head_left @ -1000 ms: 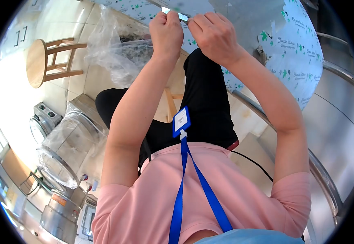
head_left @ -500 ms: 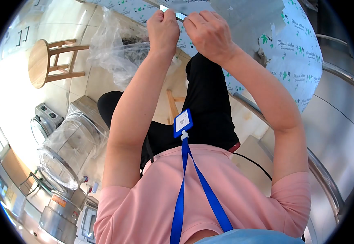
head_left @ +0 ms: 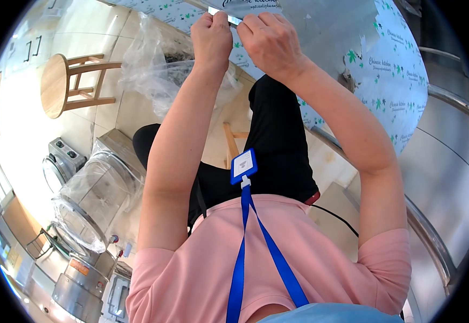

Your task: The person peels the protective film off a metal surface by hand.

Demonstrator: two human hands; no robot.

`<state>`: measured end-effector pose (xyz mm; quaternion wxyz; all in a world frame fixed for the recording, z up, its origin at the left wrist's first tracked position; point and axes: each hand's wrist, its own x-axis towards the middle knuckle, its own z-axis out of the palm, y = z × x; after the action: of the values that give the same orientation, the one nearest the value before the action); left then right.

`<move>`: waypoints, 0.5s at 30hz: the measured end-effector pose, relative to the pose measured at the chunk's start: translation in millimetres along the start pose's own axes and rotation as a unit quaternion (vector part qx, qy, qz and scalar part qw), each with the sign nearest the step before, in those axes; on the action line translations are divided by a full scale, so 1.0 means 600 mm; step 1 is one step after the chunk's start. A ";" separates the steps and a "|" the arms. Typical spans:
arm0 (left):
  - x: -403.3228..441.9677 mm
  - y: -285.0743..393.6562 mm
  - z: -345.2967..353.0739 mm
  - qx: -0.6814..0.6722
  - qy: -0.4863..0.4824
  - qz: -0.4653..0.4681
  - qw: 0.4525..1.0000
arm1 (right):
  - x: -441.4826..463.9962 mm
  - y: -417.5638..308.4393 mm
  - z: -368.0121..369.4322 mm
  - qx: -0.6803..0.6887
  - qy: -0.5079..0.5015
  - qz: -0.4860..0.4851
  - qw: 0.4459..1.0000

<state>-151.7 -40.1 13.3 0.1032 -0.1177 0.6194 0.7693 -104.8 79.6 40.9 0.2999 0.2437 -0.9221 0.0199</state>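
My left hand (head_left: 213, 40) is closed in a pinch at the top of the view, at the edge of the printed protective film (head_left: 388, 72). This film is pale with green leaves and "Chinese kitchen" lettering. Close beside it, my right hand (head_left: 271, 44) is also closed, its fingers curled onto the film edge. A narrow bright strip shows between the two hands. Both sets of fingertips are partly hidden. Right of my hands lies a smooth grey metal surface (head_left: 331, 40), bordered by a torn film edge.
A round wooden stool (head_left: 55, 86) lies tipped on the left. Crumpled clear plastic (head_left: 151, 70) is on the floor behind my left forearm. Plastic-wrapped steel equipment (head_left: 91, 188) stands at lower left. A metal rail (head_left: 428, 231) curves along the right, and a dark cable (head_left: 339, 216) runs beside me.
Both hands have shifted slightly to the left and stay closed near the film edge. The rest of the view has moved a little with my head.
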 end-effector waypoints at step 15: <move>-0.017 0.047 0.007 0.021 -0.010 -0.028 0.999 | -0.011 0.028 0.009 0.039 0.037 0.013 0.998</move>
<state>-150.9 -42.4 43.7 0.1334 -0.1249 0.6306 0.7543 -110.8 96.0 35.0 0.3234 0.2425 -0.9121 0.0686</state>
